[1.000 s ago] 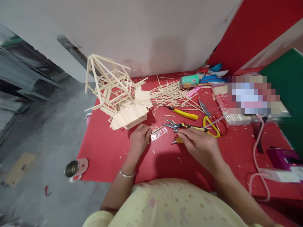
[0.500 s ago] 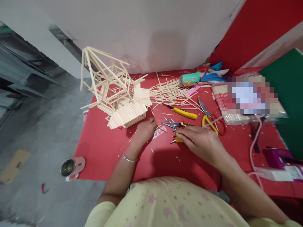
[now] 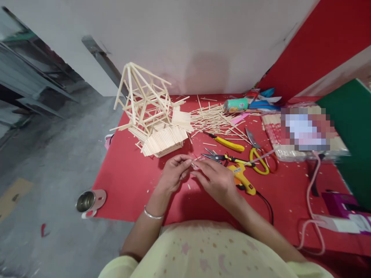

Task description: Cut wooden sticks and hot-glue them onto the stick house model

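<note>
My left hand and my right hand meet over the red table, fingertips pinched together on a small thin wooden stick piece. Just beyond them stands a house model made of wooden sticks, with a plank-like roof panel at its front. A yellow glue gun lies on the table right beside my right hand. Small cutting pliers lie just behind my fingers.
A heap of loose sticks, a yellow-handled tool, yellow scissors, a small can and stick packets lie at the back right. A pink cable runs along the right. A steel cup stands on the floor to the left.
My right hand has left the glue gun, which now lies uncovered on the table, and has come left to meet my left hand. Both hands now pinch a small stick.
</note>
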`<state>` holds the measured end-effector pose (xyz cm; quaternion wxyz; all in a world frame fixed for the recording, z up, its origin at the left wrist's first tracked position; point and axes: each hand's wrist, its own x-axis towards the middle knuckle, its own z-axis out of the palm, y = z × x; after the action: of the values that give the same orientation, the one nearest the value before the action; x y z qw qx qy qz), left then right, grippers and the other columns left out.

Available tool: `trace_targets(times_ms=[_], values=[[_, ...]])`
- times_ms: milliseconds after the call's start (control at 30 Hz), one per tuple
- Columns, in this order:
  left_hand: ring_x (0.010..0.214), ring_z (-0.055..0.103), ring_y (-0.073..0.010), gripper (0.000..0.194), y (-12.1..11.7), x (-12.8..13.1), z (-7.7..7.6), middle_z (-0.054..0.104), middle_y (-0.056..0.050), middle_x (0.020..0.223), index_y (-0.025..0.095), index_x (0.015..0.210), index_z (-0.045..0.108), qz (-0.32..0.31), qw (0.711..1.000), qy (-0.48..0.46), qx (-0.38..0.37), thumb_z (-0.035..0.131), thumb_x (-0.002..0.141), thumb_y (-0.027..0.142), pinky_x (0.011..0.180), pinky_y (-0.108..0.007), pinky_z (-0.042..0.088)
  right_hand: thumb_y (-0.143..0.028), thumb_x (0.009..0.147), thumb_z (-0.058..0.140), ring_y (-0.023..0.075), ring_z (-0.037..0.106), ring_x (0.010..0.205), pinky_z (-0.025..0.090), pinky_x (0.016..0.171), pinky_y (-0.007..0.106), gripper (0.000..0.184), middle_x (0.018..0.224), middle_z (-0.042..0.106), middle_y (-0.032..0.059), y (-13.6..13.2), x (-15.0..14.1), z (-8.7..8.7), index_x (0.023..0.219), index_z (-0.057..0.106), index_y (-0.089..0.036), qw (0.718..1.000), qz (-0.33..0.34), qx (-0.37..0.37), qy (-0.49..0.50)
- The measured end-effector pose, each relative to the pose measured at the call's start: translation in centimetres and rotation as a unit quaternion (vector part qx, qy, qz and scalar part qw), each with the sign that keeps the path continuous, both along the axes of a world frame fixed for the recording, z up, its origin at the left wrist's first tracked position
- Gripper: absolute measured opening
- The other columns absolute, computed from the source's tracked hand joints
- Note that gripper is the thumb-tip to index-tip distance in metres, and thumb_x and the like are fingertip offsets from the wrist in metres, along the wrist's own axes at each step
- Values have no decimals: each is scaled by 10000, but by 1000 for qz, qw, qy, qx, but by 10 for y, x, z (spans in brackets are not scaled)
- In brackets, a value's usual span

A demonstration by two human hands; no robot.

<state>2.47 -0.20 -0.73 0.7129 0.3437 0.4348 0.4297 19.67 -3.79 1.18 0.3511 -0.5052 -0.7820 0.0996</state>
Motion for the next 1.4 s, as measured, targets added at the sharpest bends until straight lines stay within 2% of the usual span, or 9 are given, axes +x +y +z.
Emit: trace_targets(times_ms=[267,433,567,700,833,1000,1233,1333,1400], values=[[433,362,-63,381,-10,1,-1,467,58,531,177,734,588,56,992,72,82,738,828,514,443,-211,287,-228,953,624,189,703,891,563,845,335,150,944,771,50,7,6,18,1019,758,-246,996,-13,31,86],[645,523,-127,449,-9,-15,-6,569,-32,705,184,552,510,101,854,402,314,616,935,392,646,-271,434,-262,964,619,186,706,897,556,846,329,125,948,759,43,12,19,36,998,738,-241,989,-70,7,128],[862,644,-179,149,-16,-17,-6,705,-99,1007,185,846,691,116,800,443,388,608,930,275,737,-289,490,-278,971,607,187,705,879,553,827,324,136,937,757,41,13,19,36,978,735,-233,990,-57,-5,132],[769,663,-175,150,-22,-11,9,731,-70,836,195,897,735,100,811,406,409,612,944,267,753,-302,509,-260,964,616,175,693,855,547,803,313,125,931,755,37,11,12,34,996,733,-230,990,-31,-14,139],[757,680,-171,347,-20,2,25,754,-96,1051,207,1192,708,65,896,265,350,731,861,310,721,-301,554,-238,955,625,168,678,831,540,786,315,126,905,747,36,10,5,37,1008,739,-232,990,23,-2,138],[665,702,-175,215,-11,9,6,758,-71,849,173,971,783,55,955,151,250,681,899,348,637,-305,585,-220,931,652,170,661,846,534,784,322,101,898,720,34,9,15,50,982,737,-233,990,-21,52,130],[822,702,-215,158,-16,-8,-17,764,-99,945,214,841,792,107,784,428,436,766,843,369,780,-365,564,-220,917,671,159,649,791,503,688,294,88,882,718,27,33,31,71,971,740,-233,989,-51,75,116],[884,689,-191,208,-20,-9,-7,726,-122,1111,209,1110,741,116,767,432,460,642,939,273,782,-328,549,-228,935,639,176,655,830,515,759,321,111,892,725,40,47,20,71,981,740,-227,992,-23,81,90],[757,658,-154,171,-22,-10,0,723,-71,904,192,1032,727,115,779,411,459,571,976,233,702,-278,515,-228,946,617,186,657,857,516,784,332,127,909,728,49,52,13,70,993,735,-222,993,-13,85,78]])
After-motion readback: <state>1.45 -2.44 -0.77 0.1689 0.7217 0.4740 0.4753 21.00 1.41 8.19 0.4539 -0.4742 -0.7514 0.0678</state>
